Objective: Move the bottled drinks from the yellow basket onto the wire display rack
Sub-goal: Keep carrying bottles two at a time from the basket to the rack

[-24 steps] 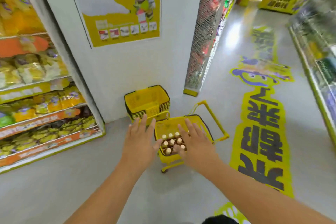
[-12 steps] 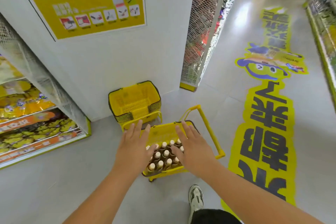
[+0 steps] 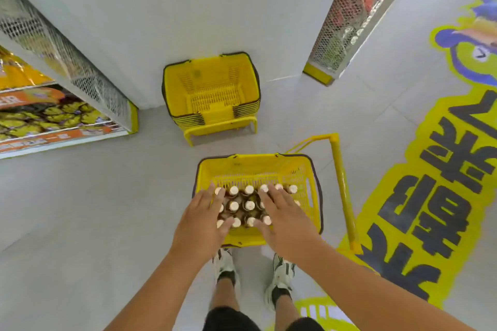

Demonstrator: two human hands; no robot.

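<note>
A yellow basket (image 3: pixel 258 168) stands on the grey floor just ahead of my feet, its long handle (image 3: pixel 343 188) folded out to the right. Inside stand several brown bottled drinks (image 3: pixel 233 205) with pale caps, packed in rows. My left hand (image 3: pixel 205 213) hovers over the left rows with fingers straight and spread. My right hand (image 3: pixel 281 212) hovers over the right rows, fingers straight too, hiding some caps. Neither hand grips a bottle.
A stack of empty yellow baskets (image 3: pixel 212 94) sits against the white wall behind. A wire mesh rack end (image 3: pixel 347 24) rises at upper right. Mesh-sided snack shelves (image 3: pixel 53 105) stand at left. A yellow floor graphic (image 3: pixel 430 196) lies to the right.
I have stepped up to the basket and the view has tipped down, so it now lies directly below me. Both hands have lowered over the bottle caps.
</note>
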